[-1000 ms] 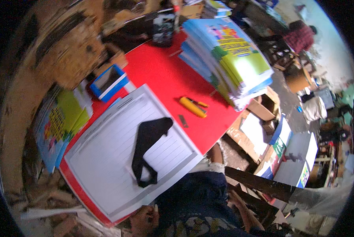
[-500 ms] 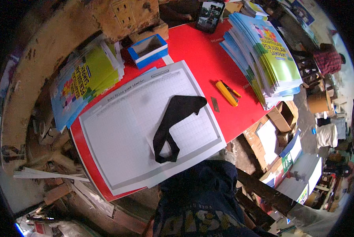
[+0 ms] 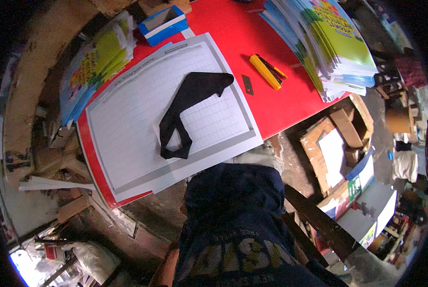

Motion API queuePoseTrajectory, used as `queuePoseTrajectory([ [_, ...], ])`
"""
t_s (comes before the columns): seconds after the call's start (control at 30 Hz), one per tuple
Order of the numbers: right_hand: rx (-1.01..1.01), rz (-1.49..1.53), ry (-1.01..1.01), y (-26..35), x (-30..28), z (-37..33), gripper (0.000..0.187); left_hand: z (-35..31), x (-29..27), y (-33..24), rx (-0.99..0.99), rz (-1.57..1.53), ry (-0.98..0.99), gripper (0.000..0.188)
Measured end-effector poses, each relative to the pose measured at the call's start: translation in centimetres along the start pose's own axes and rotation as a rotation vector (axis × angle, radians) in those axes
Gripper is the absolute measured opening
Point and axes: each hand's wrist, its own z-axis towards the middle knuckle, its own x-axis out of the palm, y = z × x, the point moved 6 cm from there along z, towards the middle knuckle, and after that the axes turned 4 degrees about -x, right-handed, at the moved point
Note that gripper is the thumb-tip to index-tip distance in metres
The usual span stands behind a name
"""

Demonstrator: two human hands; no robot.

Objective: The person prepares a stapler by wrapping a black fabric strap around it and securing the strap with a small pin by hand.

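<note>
Neither of my hands shows; only part of my left arm [image 3: 171, 265] comes in at the lower edge, beside my dark printed shirt [image 3: 233, 215]. In front of me lies a large white sheet with a printed grid [image 3: 128, 119], apparently on top of another sheet. A black cloth strip [image 3: 175, 107], bent and looped at its near end, rests on the grid. Right of the sheet are a small dark flat metal piece [image 3: 247, 84] and a yellow-and-black tool [image 3: 266, 71] that looks like a stapler. Nothing is touching them.
The red tabletop [image 3: 223, 24] carries a tall stack of booklets [image 3: 335, 52] at right, another booklet pile [image 3: 97, 64] at left, and a blue-and-white open box [image 3: 162, 26] at the back. Cardboard boxes [image 3: 347, 126] stand on the floor at right, beside a dark wooden beam [image 3: 319, 222].
My view has tipped down, so the table and everything on it sit higher and slightly left. The phone at the back has mostly left the view. The cloth strip keeps its place on the sheet.
</note>
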Motion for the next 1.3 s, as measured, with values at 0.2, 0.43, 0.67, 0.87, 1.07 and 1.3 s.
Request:
queuePoseTrajectory([
  [0.2, -0.166, 0.112, -0.102, 4.5, -2.3, 5.3, 0.042, 0.3, -1.7, -2.0, 0.003, 0.132, 0.085, 0.017],
  [0.43, -0.543, 0.297, -0.273, 16.4, -2.5, 21.2, 0.044, -6.5, -14.0, -15.0, 0.298, 0.235, 0.045, 0.017],
  [0.67, -0.977, -0.042, -0.434, 7.5, -1.0, 38.6, 0.049, -8.8, -26.2, -30.1, 0.753, -0.123, -1.082, 0.017],
  [0.87, -0.443, 0.469, -0.572, 16.2, -1.0, 29.5, 0.039, -3.7, -29.8, -30.4, 0.61, -0.006, -1.061, 0.026],
  [1.07, -0.812, 0.252, -0.628, 23.2, -3.3, 14.5, 0.026, -5.3, -27.6, -33.6, 0.803, -0.732, -0.696, 0.017],
  [1.3, -1.206, 0.354, -0.266, 35.9, -8.5, -3.4, 0.031, -12.5, -21.2, -39.5, 0.896, -0.474, -0.459, 0.013],
])
